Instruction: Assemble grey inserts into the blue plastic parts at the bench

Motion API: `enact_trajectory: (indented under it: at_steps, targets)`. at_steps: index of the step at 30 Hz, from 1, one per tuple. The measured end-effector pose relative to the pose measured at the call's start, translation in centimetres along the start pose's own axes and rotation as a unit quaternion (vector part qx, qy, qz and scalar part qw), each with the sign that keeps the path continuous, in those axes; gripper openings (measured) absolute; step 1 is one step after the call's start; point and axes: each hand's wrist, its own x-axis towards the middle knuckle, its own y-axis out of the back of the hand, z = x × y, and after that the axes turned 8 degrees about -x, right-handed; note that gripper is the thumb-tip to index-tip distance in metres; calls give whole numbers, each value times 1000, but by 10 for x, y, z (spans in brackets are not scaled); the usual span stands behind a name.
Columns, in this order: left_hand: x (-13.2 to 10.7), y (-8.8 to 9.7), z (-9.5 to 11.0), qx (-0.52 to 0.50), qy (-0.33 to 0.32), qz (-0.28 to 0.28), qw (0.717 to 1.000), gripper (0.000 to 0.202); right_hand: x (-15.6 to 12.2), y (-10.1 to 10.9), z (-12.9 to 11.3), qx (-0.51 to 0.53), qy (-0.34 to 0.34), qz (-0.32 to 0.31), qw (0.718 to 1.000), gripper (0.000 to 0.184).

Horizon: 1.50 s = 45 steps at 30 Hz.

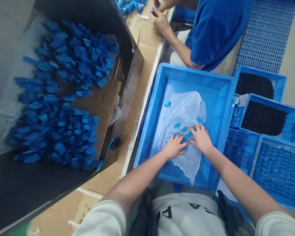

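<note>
Both my hands reach into a large blue plastic tub (149, 131), over a crumpled translucent white sheet, perhaps a plastic bag (186, 105). Small blue plastic pieces (177, 125) lie scattered on the sheet, several of them between my hands. My left hand (173, 146) rests on the sheet with its fingers apart, touching or just over a few pieces at its fingertips. To its right, my right hand (200, 138) has its fingers spread beside other pieces. Whatever lies under the palms is hidden.
A dark-walled box (127, 95) on the workbench at left holds a big heap of blue pieces (64, 98). Ahead, a co-worker in a blue shirt (213, 32) handles something small. Blue crates (282, 88) stand at right, two with black bits inside.
</note>
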Motion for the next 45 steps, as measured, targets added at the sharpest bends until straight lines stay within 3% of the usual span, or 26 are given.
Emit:
enact_trajectory:
  at_steps: [5,9,11,14,17,19,23,28,30,33,35,36,39,41,43,45]
  targets:
    - [10,6,-11,11,-15,-35,999,49,11,4,4,-12,54,-33,998,47]
    - [3,7,-27,-51,-4,-34,998,40,21,10,11,-5,89,-73,993,38]
    - [-2,8,-35,-115,1,-21,993,36,19,15,16,-1,86,-65,994,34]
    - [-7,7,-41,-181,-4,-13,983,36,12,23,26,37,32,4,999,33]
    - [-7,7,-36,-119,-18,-28,992,46,13,27,37,52,-61,70,994,40]
    - [-4,5,-29,-49,-8,-30,998,45,23,27,42,21,-97,58,993,40]
    - [8,2,-16,4,24,-25,999,47,50,22,45,-26,-90,-21,995,39]
    - [16,5,-16,3,22,-26,999,38,58,24,50,-5,-83,-30,996,45]
    - [13,10,-18,-20,18,-18,999,37,53,27,55,25,-95,5,995,45]
    - [4,15,-22,-117,43,30,992,48,52,39,55,148,-105,157,971,45]
    - [-1,17,-25,-207,90,100,969,54,61,56,38,290,-97,232,923,47]
    - [-3,19,-26,-248,117,139,952,54,69,69,22,375,-92,231,893,50]
    - [-6,23,-29,-336,168,214,902,49,109,125,-54,622,-48,96,776,65]
    - [-5,26,-28,-390,171,239,872,45,144,170,-114,702,37,30,710,66]
    - [-1,28,-23,-469,180,286,816,46,173,213,-165,714,147,6,684,68]
    - [2,36,-14,-575,220,342,710,55,189,244,-188,683,222,43,694,65]
